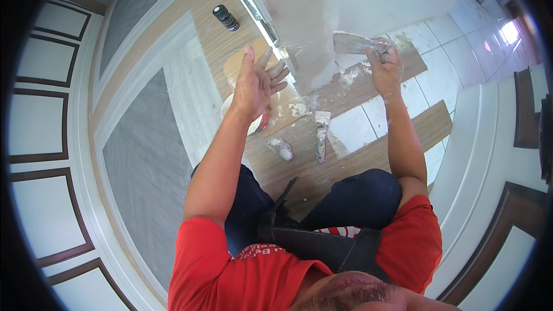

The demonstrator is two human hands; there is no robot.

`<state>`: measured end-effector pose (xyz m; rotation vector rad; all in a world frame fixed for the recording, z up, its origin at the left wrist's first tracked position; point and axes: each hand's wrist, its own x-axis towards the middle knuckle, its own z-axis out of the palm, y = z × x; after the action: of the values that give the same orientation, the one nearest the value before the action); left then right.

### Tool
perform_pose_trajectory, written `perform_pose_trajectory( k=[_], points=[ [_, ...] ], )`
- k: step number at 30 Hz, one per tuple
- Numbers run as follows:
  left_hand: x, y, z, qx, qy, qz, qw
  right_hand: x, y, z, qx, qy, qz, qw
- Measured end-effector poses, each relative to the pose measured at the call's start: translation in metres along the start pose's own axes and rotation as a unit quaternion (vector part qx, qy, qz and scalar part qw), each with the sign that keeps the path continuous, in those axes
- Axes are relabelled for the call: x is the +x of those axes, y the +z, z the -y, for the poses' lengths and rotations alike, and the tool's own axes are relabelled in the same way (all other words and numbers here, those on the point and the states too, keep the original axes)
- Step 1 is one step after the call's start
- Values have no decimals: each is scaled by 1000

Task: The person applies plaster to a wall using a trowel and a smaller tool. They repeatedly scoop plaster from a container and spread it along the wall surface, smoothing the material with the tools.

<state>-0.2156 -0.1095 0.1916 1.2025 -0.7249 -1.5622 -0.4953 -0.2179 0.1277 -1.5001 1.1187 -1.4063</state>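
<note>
My left hand [259, 83] is raised with its fingers apart and slightly curled, holding nothing. Behind it a round white container [256, 121] with some red on it is partly hidden. My right hand [385, 66] grips a wide, plaster-smeared putty knife [351, 42] near the pale smeared panel [305, 11]. On the wood-look floor boards [276, 178] lie a narrow, plaster-crusted scraper [321, 138] and a lumpy, white-smeared object [280, 148] that I cannot make out. Under my left hand's fingertips is a tan board or cardboard piece [294, 112] with white flakes.
A dark cylindrical bottle [226, 17] is beside a metal edging strip [247, 0]. Grey and pale planks [138, 126] spread leftward toward white panelled fronts [37, 126]. White tiles [438, 43] show at the right, beside white moulded panels [478, 138]. My bent knees are below my hands.
</note>
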Motion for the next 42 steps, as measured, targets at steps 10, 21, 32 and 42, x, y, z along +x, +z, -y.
perform_pose_trajectory(
  k=[10, 21, 32, 42],
  points=[
    [-1, 4, -3, 20, 15, 20, 999, -25, 9, -37, -286, -359, 261, 849],
    [-3, 3, -3, 11, 15, 13, 1000, -22, 27, -19, -243, -414, 205, 853],
    [1, 3, -1, 19, 18, 19, 999, -7, 29, 43, -215, -460, 95, 856],
    [-3, 4, -3, 30, 19, 24, 999, -2, 12, 77, -90, -310, -39, 946]
  ],
)
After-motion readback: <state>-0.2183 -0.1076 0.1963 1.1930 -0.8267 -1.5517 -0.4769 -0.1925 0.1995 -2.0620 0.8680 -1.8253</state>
